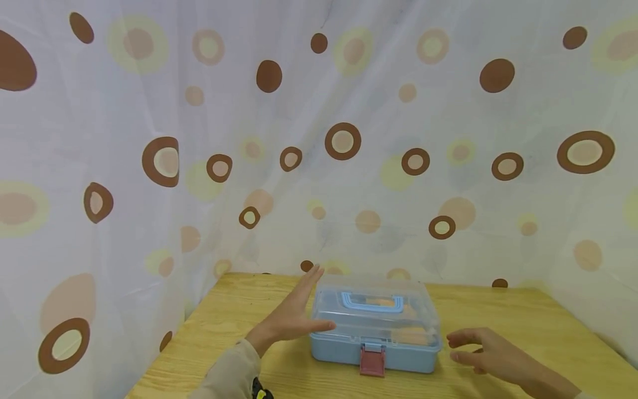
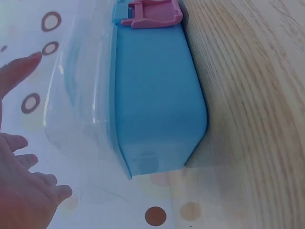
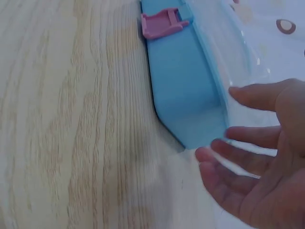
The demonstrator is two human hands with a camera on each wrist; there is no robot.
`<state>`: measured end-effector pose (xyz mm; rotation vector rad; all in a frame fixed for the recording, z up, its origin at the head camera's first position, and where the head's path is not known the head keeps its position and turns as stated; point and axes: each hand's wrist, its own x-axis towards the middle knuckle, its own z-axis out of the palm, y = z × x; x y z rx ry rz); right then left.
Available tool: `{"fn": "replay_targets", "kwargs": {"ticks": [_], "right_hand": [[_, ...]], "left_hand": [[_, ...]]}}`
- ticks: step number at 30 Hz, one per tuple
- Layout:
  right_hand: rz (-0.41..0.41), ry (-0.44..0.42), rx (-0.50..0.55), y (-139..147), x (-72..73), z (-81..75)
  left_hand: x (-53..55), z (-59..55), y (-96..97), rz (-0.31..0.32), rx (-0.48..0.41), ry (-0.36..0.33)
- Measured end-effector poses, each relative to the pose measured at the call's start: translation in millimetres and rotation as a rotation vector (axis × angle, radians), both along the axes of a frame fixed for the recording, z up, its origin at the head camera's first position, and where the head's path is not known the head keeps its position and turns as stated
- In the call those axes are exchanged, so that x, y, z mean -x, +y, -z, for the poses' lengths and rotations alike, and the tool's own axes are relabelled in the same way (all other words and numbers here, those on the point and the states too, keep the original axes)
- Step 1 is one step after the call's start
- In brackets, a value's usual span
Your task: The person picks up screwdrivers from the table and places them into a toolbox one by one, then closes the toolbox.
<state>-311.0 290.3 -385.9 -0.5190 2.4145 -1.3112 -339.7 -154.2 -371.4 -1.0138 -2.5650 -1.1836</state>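
Note:
A storage box with a light blue base [image 1: 334,352] and a clear domed lid [image 1: 326,296] sits on the wooden table. On the lid lies a blue carrying handle [image 1: 374,307]. A pink latch [image 1: 372,363] hangs folded down at the front; the lid looks lowered on the base. Orange shapes [image 1: 411,336] show dimly through the plastic, their kind unclear. My left hand [image 1: 293,318] is at the box's left side, fingers straight and thumb spread toward the lid; contact is unclear. To the right, my right hand [image 1: 490,352] hovers beside the box, fingers loosely bent, holding nothing.
The wooden tabletop [image 1: 214,338] extends to both sides of the box. A white curtain [image 1: 379,111] with brown, yellow and peach dots hangs behind the table and along its sides. A dark strap [image 1: 259,389] shows by the left sleeve [image 1: 231,368].

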Motion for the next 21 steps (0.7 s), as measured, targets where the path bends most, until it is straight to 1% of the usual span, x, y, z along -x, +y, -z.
{"fn": "replay_targets", "kwargs": {"ticks": [2,4,7,9,11,13,16,18,21], "right_hand": [[0.016,-0.044,-0.008,-3,-3.5,-1.8],[-0.005,-0.084,0.004,-6,-8.9,-1.6],[-0.115,-0.132,0.080,-13,-16.8,2.4],[-0.186,-0.144,0.115,-20,-21.4,4.8],[-0.235,-0.123,0.108,-28,-25.3,6.5],[-0.251,-0.075,0.052,-39,-27.6,6.2],[-0.271,0.000,-0.019,-54,-29.1,5.9],[-0.282,0.003,-0.019,-63,-28.1,6.4],[-0.284,-0.030,0.021,-73,-27.0,9.7]], "left_hand": [[-2.3,-4.6,7.0,-0.007,0.060,0.086],[-4.7,-8.1,13.8,-0.011,0.106,0.139],[-7.3,-10.5,24.1,-0.004,0.168,0.211],[-9.0,-10.3,30.8,0.006,0.217,0.259],[-11.1,-9.2,37.1,0.005,0.295,0.319],[-13.6,-7.7,42.2,-0.009,0.385,0.379],[-16.9,-5.2,47.4,-0.042,0.494,0.437],[-18.3,-3.2,49.6,-0.064,0.540,0.457],[-19.6,0.3,50.9,-0.088,0.592,0.472]]}}
